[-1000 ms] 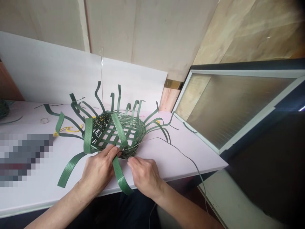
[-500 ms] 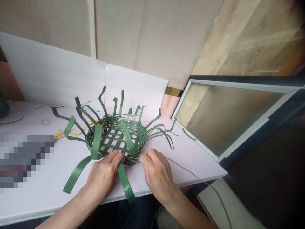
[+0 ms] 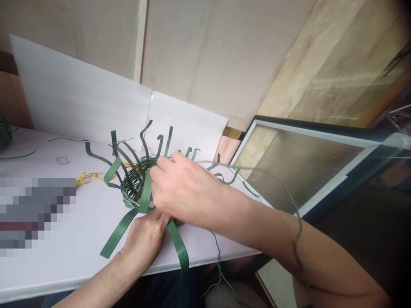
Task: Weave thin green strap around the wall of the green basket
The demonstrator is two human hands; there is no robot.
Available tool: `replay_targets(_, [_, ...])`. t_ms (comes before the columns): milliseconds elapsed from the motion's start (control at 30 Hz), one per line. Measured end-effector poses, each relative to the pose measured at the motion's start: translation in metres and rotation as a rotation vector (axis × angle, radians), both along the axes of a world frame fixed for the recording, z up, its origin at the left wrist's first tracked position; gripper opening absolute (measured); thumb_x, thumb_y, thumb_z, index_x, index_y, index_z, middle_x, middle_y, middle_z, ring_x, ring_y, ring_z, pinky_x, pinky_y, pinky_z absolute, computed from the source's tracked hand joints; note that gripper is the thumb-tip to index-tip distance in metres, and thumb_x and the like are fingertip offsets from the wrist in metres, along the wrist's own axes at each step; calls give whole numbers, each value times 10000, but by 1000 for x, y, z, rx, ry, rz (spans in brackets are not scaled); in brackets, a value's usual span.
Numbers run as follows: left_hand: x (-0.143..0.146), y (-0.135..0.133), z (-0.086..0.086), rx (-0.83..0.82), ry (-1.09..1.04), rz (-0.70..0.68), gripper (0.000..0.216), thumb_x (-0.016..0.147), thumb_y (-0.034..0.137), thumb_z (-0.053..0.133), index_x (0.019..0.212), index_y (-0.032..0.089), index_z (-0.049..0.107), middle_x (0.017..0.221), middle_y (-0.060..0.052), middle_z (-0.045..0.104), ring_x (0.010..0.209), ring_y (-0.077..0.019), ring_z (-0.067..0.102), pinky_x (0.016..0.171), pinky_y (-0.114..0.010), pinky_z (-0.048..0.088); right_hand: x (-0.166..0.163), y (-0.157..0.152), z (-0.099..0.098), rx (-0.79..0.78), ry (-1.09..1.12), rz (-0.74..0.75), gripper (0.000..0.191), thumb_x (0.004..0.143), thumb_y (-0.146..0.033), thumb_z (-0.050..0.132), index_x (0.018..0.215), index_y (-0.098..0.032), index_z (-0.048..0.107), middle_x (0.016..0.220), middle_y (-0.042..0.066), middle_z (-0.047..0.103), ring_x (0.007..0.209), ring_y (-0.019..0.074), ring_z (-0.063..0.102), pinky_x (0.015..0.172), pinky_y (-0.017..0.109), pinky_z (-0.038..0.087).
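A half-woven green basket [image 3: 136, 179] sits on the table, its flat strap ends sticking out all round. My left hand [image 3: 149, 231] is closed on its near rim, thumb and fingers pressed together beside a strap [image 3: 179, 248] that hangs toward the table edge. Across the basket reaches my right hand [image 3: 180, 184], fingers curled close to an upright strap [image 3: 146, 194]. A thin green strand [image 3: 250, 168] runs out to the right from behind this hand, blurred by motion. My right fingertips and most of the basket's base are hidden behind the hand.
Yellow ties [image 3: 88, 177] and a small loop [image 3: 62, 160] lie on the table [image 3: 86, 226] to the left, near a pixelated grey patch. White boards [image 3: 83, 94] lean against the back wall. A framed glass panel [image 3: 298, 158] stands at the right.
My right hand has moved left and up from the near right of the rim to over the basket, carrying the strand. My left hand keeps its hold on the rim.
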State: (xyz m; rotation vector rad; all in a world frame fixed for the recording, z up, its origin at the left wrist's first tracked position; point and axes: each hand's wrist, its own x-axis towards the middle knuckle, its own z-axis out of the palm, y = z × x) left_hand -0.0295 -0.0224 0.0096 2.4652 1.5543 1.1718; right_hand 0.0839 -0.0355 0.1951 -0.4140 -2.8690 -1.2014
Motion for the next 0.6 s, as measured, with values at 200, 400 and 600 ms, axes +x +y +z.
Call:
replay_targets(200, [-2, -4, 8, 46, 190, 11, 279, 855, 17, 344, 814, 179, 568, 753, -17, 610, 646, -166, 613, 523, -260, 361, -23, 37, 28, -195, -76, -383, 189, 780, 14, 577, 728, -132, 686, 728, 61, 664, 713, 167, 595, 578, 269, 356])
replay_targets(400, [-3, -4, 10, 3, 268, 24, 284, 859, 6, 358, 872, 177, 585, 807, -17, 624, 676, -167, 625, 511, -263, 362, 29, 70, 43, -628, -44, -843, 134, 758, -49, 608, 784, -139, 704, 752, 15, 680, 617, 104, 535, 544, 222, 335])
replay_targets(600, [-3, -3, 8, 36, 305, 30, 312, 871, 11, 361, 977, 157, 616, 853, -34, 650, 738, -187, 651, 518, -270, 385, 87, 17, -36, -376, 161, -1016, 298, 751, 46, 504, 867, -169, 676, 773, 49, 673, 693, 158, 608, 531, 255, 282])
